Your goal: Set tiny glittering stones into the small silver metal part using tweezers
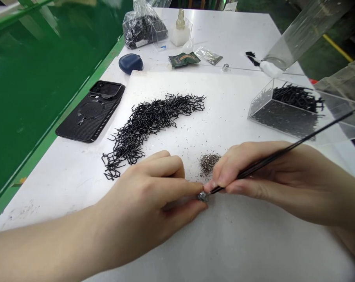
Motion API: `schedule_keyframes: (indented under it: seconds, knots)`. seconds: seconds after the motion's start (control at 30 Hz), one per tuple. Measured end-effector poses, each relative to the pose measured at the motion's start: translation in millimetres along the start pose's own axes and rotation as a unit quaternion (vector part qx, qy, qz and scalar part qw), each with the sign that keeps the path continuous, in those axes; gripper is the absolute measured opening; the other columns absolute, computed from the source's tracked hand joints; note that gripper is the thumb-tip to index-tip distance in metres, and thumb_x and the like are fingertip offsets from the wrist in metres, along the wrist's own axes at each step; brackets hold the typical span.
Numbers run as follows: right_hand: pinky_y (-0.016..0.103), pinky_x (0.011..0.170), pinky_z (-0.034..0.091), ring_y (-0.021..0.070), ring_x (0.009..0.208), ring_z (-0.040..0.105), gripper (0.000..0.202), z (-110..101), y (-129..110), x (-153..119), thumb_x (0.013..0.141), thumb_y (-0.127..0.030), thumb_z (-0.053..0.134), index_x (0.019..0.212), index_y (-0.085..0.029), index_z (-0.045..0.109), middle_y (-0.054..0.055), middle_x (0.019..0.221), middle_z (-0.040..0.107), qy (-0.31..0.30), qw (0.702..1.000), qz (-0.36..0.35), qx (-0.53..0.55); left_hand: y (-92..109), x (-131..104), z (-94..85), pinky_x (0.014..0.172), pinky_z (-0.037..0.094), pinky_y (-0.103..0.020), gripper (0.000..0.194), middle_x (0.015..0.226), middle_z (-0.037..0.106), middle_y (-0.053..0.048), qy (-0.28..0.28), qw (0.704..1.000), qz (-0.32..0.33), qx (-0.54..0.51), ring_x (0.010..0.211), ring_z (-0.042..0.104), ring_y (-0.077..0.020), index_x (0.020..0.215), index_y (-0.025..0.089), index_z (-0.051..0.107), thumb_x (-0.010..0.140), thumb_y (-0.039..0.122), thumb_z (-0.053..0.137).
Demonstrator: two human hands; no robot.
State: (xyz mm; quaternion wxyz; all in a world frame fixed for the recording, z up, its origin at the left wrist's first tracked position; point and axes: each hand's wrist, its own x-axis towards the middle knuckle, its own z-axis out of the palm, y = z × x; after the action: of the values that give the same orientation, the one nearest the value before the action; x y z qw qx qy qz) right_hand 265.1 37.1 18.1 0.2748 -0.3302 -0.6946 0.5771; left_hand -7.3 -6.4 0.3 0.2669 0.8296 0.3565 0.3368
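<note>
My left hand [154, 196] pinches a small shiny metal piece [203, 196] between thumb and index finger. Fingers of my right hand [262, 176] close round a thin black stick-like tool [271, 158], whose lower end meets the metal piece. Just behind the fingertips lies a small heap of tiny brownish metallic bits [209, 163], with more grains scattered around it. A long curved pile of bent black pieces [154, 117] spreads over the white board [230, 94], beyond my left hand.
A black phone [89, 113] and a dark blue case [130, 63] lie at the left. At the right stands a clear box [283, 113] of black pieces. Farther back are a plastic bag [142, 29], a small bottle [181, 20], a green packet [184, 59] and a clear cylinder [300, 35].
</note>
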Motion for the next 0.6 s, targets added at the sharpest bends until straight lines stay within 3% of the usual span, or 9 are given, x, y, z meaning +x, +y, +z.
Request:
schedule_keyframes:
  seconds: [0.13, 0.3, 0.5, 0.6]
  knots:
    - [0.027, 0.080, 0.075, 0.0216, 0.090, 0.090, 0.007, -2, -3, 0, 0.097, -0.027, 0.095, 0.098, -0.032, 0.092, 0.001, 0.097, 0.092, 0.017, 1.000, -0.002, -0.001, 0, -1, -0.6, 0.055, 0.043, -0.021, 0.015, 0.084, 0.064, 0.003, -0.001, 1.000, 0.003, -0.006, 0.069, 0.057, -0.0096, 0.113, 0.021, 0.091, 0.107, 0.012, 0.081]
    - [0.029, 0.071, 0.072, 0.0200, 0.076, 0.085, 0.014, -16, -3, -1, 0.095, -0.039, 0.099, 0.091, -0.028, 0.091, 0.003, 0.088, 0.089, 0.114, 0.989, -0.004, -0.091, 3, -3, -2.6, 0.062, 0.049, -0.023, 0.022, 0.085, 0.064, 0.002, -0.015, 1.000, -0.025, 0.005, 0.078, 0.064, -0.0127, 0.113, 0.022, 0.090, 0.105, 0.010, 0.073]
    - [0.031, 0.076, 0.073, 0.0226, 0.082, 0.086, 0.022, -26, 1, -1, 0.087, -0.044, 0.106, 0.091, -0.026, 0.092, 0.003, 0.090, 0.090, 0.118, 0.988, 0.013, -0.095, 5, -1, -4.1, 0.072, 0.053, -0.023, 0.030, 0.088, 0.067, 0.005, -0.026, 0.999, -0.033, 0.022, 0.079, 0.068, -0.0110, 0.119, 0.029, 0.087, 0.101, 0.011, 0.072]
    - [0.030, 0.078, 0.074, 0.0218, 0.083, 0.086, 0.021, -27, 1, 0, 0.085, -0.042, 0.107, 0.091, -0.027, 0.093, 0.003, 0.091, 0.090, 0.112, 0.990, 0.021, -0.079, 3, -4, -2.1, 0.070, 0.053, -0.023, 0.026, 0.095, 0.070, 0.005, -0.015, 0.998, -0.044, 0.048, 0.078, 0.068, -0.0105, 0.124, 0.032, 0.085, 0.101, 0.020, 0.079]
